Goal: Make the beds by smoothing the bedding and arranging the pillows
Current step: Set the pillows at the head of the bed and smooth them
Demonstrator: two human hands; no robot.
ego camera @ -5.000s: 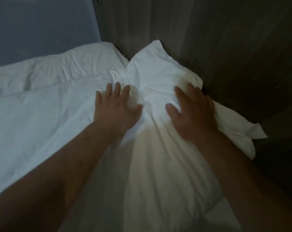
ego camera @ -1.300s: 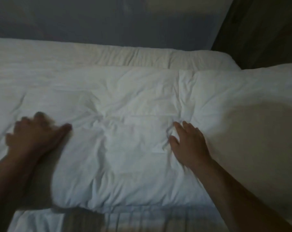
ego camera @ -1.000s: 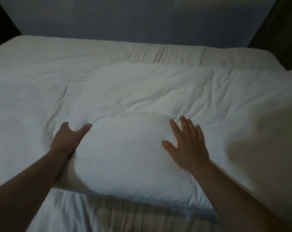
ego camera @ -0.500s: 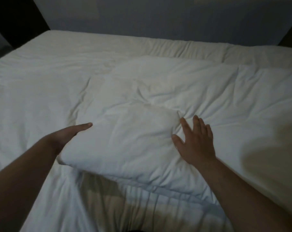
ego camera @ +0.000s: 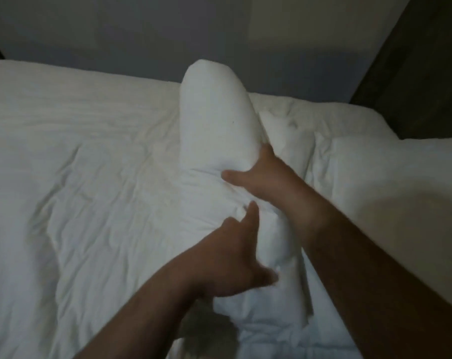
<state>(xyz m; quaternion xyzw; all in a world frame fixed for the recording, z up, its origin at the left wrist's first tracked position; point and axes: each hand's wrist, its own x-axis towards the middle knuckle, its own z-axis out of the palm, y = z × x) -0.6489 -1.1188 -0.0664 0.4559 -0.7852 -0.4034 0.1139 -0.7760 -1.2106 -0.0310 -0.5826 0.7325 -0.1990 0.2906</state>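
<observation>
A bed (ego camera: pixel 64 94) is covered by a soft, creased white duvet (ego camera: pixel 103 203), and its far edge is met by a smooth grey wall (ego camera: pixel 142 35) at 12 o'clock. Open bedding is left from 7 to 10 o'clock. A plump, rounded white pillow (ego camera: pixel 214 120) is stood on end just above centre. Its lower end is gripped by the right hand (ego camera: pixel 261 177), thumb laid across the front. The blurred left hand (ego camera: pixel 232 257) is spread against bunched fabric toward 6 o'clock.

Right hand (ego camera: pixel 262 177) gripping upright pillow (ego camera: pixel 214 120), left hand (ego camera: pixel 232 257) against it
</observation>
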